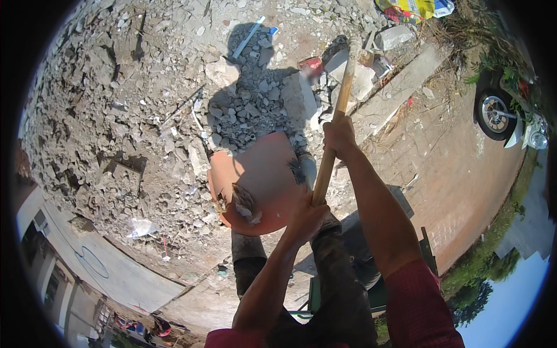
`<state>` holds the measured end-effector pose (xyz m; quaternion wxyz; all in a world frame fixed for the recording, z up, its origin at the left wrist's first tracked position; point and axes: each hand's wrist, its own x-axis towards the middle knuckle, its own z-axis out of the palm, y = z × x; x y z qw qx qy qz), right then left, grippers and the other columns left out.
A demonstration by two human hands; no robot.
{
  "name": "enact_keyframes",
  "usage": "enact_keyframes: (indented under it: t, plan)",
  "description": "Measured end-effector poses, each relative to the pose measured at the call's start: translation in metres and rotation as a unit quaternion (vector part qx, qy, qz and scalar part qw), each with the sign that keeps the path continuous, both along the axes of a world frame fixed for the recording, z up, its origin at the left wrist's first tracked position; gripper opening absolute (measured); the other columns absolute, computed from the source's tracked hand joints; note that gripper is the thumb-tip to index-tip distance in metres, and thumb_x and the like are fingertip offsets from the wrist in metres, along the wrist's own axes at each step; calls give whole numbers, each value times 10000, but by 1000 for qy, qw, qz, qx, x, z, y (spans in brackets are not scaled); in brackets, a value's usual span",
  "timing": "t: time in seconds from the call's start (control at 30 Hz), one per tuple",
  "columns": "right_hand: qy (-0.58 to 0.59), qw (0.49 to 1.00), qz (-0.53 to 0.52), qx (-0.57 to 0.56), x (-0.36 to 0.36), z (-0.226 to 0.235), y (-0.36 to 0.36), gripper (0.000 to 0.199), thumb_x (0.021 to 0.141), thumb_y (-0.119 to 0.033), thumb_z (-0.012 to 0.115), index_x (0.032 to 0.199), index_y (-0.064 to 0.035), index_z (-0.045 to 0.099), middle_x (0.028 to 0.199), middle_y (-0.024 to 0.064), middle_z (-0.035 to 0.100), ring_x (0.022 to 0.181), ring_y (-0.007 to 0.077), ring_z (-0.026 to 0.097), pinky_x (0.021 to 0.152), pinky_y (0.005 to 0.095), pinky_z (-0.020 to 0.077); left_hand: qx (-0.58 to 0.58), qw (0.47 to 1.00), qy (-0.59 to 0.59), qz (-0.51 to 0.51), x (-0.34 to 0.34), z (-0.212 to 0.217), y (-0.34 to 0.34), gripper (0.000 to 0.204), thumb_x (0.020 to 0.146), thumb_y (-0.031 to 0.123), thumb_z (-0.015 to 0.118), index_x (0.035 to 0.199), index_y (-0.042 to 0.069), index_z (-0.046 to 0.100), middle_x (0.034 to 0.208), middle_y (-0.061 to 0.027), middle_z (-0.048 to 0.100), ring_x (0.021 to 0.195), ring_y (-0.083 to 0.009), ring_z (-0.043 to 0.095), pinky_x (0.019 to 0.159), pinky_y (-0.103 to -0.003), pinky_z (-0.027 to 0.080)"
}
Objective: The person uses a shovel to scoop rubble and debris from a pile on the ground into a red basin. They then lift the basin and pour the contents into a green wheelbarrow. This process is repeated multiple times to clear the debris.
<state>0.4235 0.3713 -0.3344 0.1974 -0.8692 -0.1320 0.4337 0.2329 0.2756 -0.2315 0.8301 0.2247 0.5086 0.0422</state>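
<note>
Both my hands are wrapped round a long wooden tool handle (343, 95), which slants up and away to the right. My left hand (307, 218) grips its near end, close to my knees. Farther up, my right hand (340, 137) is closed on the shaft. The far end of the tool lies among the rubble, and I cannot make out its head. Just left of the handle, in front of my legs, rests an orange-pink curved pan (264, 174), partly in my shadow. A dry, crumpled leaf-like scrap (245, 204) lies in it near the lower edge.
Broken concrete and gravel (156, 98) cover the ground ahead and left. Larger slabs (299, 98) stand beside the handle. A pale strip (248, 37) lies at the far side, a yellow sack (409, 8) at far right. A vehicle's wheel (496, 113) stands at the right.
</note>
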Motion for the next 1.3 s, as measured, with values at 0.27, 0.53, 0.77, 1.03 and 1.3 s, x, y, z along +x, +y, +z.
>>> enact_keyframes:
  t: [0.27,0.53,0.77,1.03,1.3]
  plan:
    - [178,979,-100,2,-175,70,-11,298,838,-76,628,1041,24,433,721,121,550,484,210,574,397,382,489,35,990,129,-39,-152,81,-21,248,783,99,629,1007,0,589,711,-36,544,603,-133,544,554,-326,454]
    - [347,917,-175,86,-214,64,-30,222,862,-101,695,934,-51,491,703,50,543,527,170,584,441,345,523,-41,991,109,-64,-248,142,-96,220,790,10,670,964,61,546,751,10,544,627,-86,540,528,-253,441]
    - [316,922,-212,-73,-321,79,-188,202,862,-76,680,913,-53,486,664,52,535,516,171,575,454,359,524,117,951,193,-213,-349,192,-227,336,831,109,727,1134,27,607,830,-85,683,731,-144,661,651,-328,536]
    - [279,908,-297,99,-190,121,-141,200,870,-80,684,933,-84,494,705,44,542,520,164,557,454,343,497,-105,921,204,-316,-232,169,-114,257,813,123,683,1024,36,566,743,-199,654,662,-319,695,585,-416,520]
    - [38,993,-106,39,34,81,-36,298,896,-156,680,1033,-39,443,756,47,513,551,162,535,448,339,501,68,993,-76,-63,24,42,-30,303,766,111,646,1023,-13,543,756,-62,551,649,-168,549,582,-354,451]
